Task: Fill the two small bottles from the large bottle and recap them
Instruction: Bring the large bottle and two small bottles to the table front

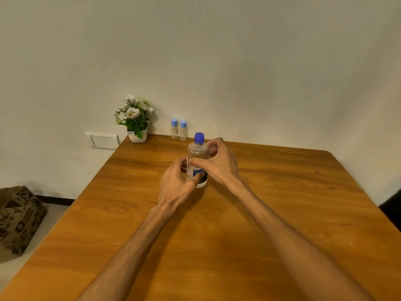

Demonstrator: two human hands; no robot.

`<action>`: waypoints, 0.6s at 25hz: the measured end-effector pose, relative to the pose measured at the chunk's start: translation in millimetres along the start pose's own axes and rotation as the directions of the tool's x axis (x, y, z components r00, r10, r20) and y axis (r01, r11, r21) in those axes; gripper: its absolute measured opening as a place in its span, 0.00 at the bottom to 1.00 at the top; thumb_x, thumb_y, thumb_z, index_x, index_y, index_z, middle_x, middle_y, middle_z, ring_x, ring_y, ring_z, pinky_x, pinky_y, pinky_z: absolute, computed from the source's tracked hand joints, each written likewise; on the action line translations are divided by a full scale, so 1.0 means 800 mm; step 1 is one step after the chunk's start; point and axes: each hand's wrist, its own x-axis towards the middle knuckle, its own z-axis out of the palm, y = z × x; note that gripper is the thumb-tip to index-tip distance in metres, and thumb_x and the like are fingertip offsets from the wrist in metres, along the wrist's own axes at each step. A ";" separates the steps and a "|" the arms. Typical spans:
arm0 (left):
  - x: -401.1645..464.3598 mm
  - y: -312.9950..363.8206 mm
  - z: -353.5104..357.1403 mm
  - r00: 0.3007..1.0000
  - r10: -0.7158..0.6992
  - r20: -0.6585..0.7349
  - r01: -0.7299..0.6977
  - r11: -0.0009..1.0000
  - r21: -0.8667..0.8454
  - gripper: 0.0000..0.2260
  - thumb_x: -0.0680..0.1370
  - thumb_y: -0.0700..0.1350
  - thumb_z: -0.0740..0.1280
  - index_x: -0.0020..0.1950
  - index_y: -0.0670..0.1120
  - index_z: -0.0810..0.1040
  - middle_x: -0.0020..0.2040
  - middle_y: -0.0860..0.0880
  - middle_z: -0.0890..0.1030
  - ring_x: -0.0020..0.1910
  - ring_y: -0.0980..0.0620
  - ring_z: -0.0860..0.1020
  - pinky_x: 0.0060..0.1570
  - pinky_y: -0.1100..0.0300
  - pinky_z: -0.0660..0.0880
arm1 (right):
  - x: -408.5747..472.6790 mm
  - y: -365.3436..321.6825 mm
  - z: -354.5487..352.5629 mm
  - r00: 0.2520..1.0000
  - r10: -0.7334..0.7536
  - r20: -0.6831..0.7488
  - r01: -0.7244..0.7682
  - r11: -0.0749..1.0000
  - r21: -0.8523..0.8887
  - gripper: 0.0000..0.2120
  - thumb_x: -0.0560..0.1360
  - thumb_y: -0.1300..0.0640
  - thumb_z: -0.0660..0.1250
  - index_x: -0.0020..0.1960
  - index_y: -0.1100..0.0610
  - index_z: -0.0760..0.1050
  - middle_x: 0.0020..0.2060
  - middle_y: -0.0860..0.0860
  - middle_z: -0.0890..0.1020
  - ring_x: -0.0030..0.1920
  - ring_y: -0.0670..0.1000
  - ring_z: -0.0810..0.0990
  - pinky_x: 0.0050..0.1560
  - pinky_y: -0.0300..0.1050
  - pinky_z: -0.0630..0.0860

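large bottle (198,158) upright mid-table (271,213), cap on | left hand (176,181) wraps its base to steady it | right hand (219,161) curls round the shoulder, likely readying to uncap | small bottles (178,129) capped at far edge

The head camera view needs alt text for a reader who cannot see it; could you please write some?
Both hands grip a large clear bottle with a blue cap, upright on a wooden table: the left hand low on its label, the right hand near its shoulder. Two small capped bottles stand at the far edge beside a potted white flower plant.
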 end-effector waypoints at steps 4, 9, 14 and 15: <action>-0.087 0.060 0.046 0.997 0.007 0.074 0.000 0.996 -0.094 0.36 0.69 0.67 0.72 0.72 0.50 0.73 0.60 0.52 0.82 0.54 0.55 0.81 0.53 0.51 0.85 | -0.097 0.035 -0.076 0.992 0.086 -0.088 -0.076 0.991 0.113 0.30 0.65 0.48 0.84 0.61 0.47 0.72 0.51 0.41 0.80 0.51 0.45 0.82 0.47 0.43 0.81; -0.161 0.109 0.092 0.982 0.053 0.182 -0.034 0.993 -0.110 0.33 0.69 0.62 0.75 0.71 0.50 0.75 0.60 0.53 0.82 0.55 0.56 0.81 0.54 0.52 0.84 | -0.192 0.087 -0.137 0.965 0.179 -0.190 -0.140 0.970 0.201 0.30 0.64 0.53 0.84 0.62 0.46 0.74 0.57 0.42 0.82 0.56 0.43 0.82 0.55 0.49 0.84; -0.178 0.141 0.116 0.970 0.101 0.222 -0.068 0.986 -0.153 0.30 0.72 0.54 0.73 0.73 0.48 0.75 0.64 0.50 0.83 0.57 0.54 0.82 0.56 0.50 0.84 | -0.217 0.113 -0.158 0.949 0.159 -0.273 -0.108 0.975 0.193 0.34 0.65 0.55 0.85 0.66 0.48 0.73 0.62 0.46 0.81 0.60 0.46 0.82 0.57 0.44 0.82; -0.181 0.145 0.121 0.969 0.104 0.222 -0.070 0.986 -0.153 0.31 0.72 0.53 0.73 0.73 0.48 0.74 0.65 0.49 0.83 0.58 0.54 0.82 0.57 0.50 0.84 | -0.218 0.115 -0.161 0.944 0.158 -0.290 -0.105 0.976 0.190 0.34 0.65 0.54 0.85 0.67 0.48 0.73 0.63 0.47 0.81 0.61 0.47 0.81 0.57 0.44 0.82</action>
